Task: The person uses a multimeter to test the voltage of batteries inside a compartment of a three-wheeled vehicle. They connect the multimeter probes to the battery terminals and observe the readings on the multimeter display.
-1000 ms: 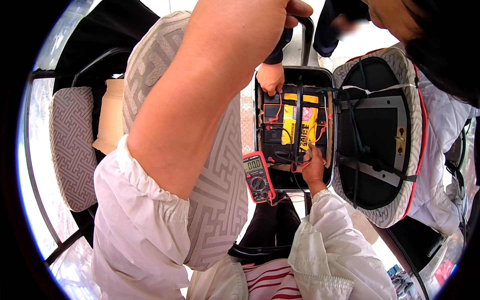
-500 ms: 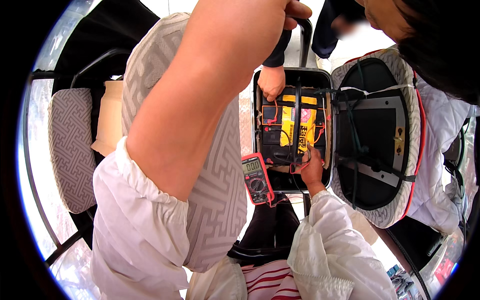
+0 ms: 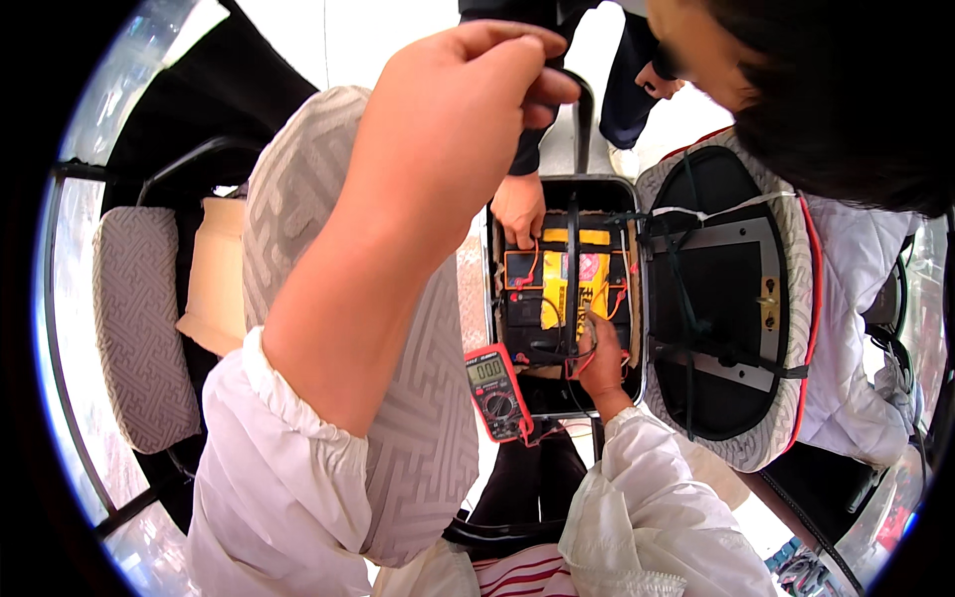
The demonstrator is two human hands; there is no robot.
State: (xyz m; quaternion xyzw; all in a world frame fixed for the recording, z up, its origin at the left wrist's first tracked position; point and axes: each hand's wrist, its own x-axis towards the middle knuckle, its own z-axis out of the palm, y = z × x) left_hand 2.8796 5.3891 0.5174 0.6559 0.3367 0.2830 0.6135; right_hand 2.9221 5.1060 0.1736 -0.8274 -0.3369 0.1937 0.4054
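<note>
My left hand (image 3: 448, 109) is raised high in front, its fingers curled together and nothing showing in them. Lower right, my right hand (image 3: 602, 366) is closed on a multimeter test lead (image 3: 571, 370) over the front of the battery pack; its tip is hard to make out. Several black batteries with a yellow label (image 3: 594, 289) sit in an open black box (image 3: 637, 393), joined by orange-red wires (image 3: 619, 298). A black strap (image 3: 572, 269) crosses them. Beside the box's front left corner rests a red multimeter (image 3: 495, 396), leads plugged in. Another person's hand (image 3: 519, 209) touches the pack's far left corner.
The box's padded lid (image 3: 726, 289) is folded open to the right. A patterned seat cushion (image 3: 423, 418) stands left of the box, with cardboard (image 3: 214, 279) and a smaller cushion (image 3: 149, 328) beyond. Another person's head (image 3: 796, 90) leans in at upper right.
My left hand has come lower and further into view, its fingers now showing. The whole scene has shifted slightly down and left. My right hand stays at the batteries' front.
</note>
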